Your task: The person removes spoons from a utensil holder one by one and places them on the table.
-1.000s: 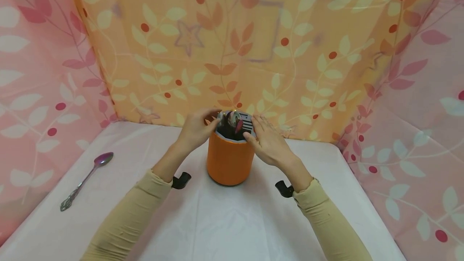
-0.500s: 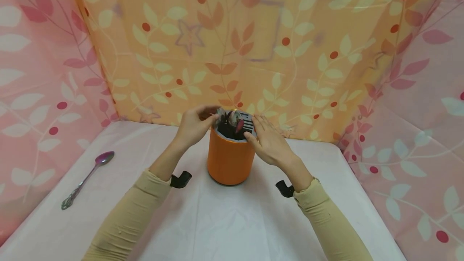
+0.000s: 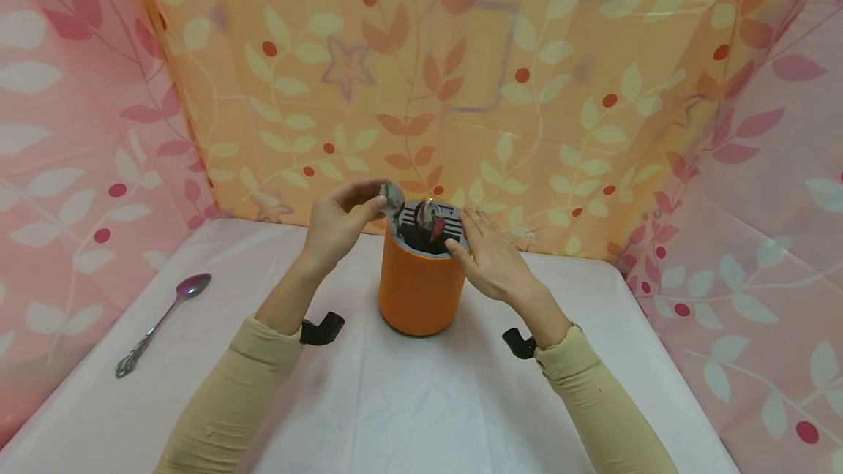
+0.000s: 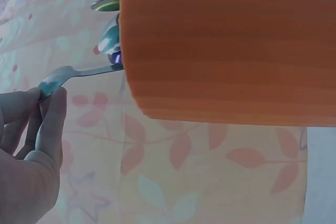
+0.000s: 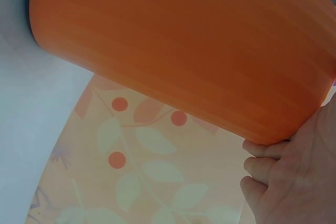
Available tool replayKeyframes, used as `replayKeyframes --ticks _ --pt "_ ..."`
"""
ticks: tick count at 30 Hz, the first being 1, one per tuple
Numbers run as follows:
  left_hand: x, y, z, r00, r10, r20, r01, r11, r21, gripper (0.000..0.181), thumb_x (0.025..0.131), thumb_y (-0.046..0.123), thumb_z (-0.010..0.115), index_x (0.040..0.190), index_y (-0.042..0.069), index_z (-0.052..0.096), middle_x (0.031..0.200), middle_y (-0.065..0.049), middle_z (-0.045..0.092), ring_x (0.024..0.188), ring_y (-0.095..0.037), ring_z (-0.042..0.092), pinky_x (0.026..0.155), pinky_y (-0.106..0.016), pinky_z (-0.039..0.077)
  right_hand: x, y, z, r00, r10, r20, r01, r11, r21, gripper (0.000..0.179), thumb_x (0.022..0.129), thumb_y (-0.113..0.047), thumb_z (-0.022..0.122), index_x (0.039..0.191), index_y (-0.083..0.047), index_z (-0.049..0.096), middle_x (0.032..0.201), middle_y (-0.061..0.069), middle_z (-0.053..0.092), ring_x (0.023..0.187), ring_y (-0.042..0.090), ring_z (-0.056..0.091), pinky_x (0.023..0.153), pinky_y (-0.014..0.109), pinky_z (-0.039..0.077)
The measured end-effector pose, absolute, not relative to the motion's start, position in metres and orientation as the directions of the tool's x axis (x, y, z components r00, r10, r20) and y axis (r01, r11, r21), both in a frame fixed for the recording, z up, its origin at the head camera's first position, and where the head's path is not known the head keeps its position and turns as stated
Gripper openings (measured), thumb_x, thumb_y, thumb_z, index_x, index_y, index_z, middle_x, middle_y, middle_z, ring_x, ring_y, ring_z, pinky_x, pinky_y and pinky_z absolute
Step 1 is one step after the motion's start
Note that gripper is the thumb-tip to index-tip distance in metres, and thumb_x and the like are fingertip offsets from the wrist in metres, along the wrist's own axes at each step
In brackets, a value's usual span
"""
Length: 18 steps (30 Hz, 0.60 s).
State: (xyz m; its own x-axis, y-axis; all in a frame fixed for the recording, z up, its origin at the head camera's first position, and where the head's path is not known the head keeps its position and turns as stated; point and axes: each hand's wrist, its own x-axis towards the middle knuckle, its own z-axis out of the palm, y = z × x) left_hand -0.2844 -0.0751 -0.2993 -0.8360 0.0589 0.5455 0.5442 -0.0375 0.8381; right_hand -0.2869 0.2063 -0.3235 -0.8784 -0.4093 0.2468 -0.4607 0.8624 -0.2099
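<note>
Spoon (image 3: 161,322) lies on tbl (image 3: 421,408), L of holder (image 3: 421,291).

The right hand (image 5: 291,174) touches an orange container (image 5: 173,51) before leaf-patterned backdrop (image 5: 152,177).

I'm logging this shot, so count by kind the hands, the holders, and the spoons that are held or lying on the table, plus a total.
2 hands: left hand, right hand
1 orange holder
2 spoons: held spoon, lying spoon
Total: 5
</note>
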Motion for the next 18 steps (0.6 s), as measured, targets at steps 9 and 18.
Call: replayKeyframes --ticks 9,18 --pt "-0.277 -0.083 -0.294 -0.782 -0.032 0.622 0.619 -0.142 0.772 0.031 0.095 -0.005 0.071 0.126 -0.007 0.069 0.110 -0.009 0.073 0.096 -0.018 0.071 0.085 -0.033 0.062 -0.286 0.206 -0.323 -0.880 -0.408 0.244 -0.460 0.860 -0.220 0.084 0.108 -0.065 0.022 0.165 -0.003 0.024 0.173 0.009 0.017 0.161 0.026 0.006 0.129 0.050 0.012" --pt "-0.271 -0.098 -0.290 -0.736 -0.136 0.663 0.672 -0.270 0.690 0.033 0.093 -0.012 0.069 0.126 -0.010 0.067 0.110 -0.010 0.072 0.099 -0.023 0.071 0.086 -0.036 0.062 -0.287 0.207 -0.324 -0.881 -0.406 0.243 -0.457 0.863 -0.216 0.084 0.108 -0.065 0.021 0.165 -0.003 0.023 0.173 0.010 0.017 0.161 0.026 0.006 0.129 0.051 0.014"
